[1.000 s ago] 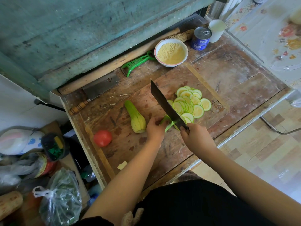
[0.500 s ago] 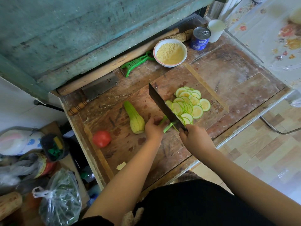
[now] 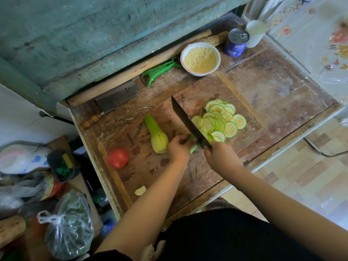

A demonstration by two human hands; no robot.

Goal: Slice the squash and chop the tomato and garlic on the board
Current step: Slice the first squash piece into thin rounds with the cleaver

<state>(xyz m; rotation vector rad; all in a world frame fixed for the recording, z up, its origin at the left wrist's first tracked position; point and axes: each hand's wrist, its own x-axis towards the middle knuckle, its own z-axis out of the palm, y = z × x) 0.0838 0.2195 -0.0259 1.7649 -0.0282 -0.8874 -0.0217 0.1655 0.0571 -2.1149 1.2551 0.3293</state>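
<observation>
On the worn wooden board (image 3: 235,91) lies a fan of round squash slices (image 3: 219,120). My right hand (image 3: 220,157) grips the handle of a dark cleaver (image 3: 186,121), its blade standing just left of the slices. My left hand (image 3: 178,147) holds the green stem end of the squash (image 3: 194,146) against the blade. A second pale-green squash (image 3: 157,134) lies whole to the left. The red tomato (image 3: 118,158) sits further left on the board. A garlic clove (image 3: 140,190) rests near the board's front edge.
At the back are a bowl of yellow meal (image 3: 200,58), a green peeler (image 3: 160,69), a serrated cleaver (image 3: 113,100), a rolling pin (image 3: 131,72), a blue tin (image 3: 237,41) and a white cup (image 3: 255,32). Bags and jars (image 3: 62,228) crowd the lower left.
The cleaver has risen and come down a little left on the squash end, and my left hand has kept hold of the stem piece. Nothing else moved.
</observation>
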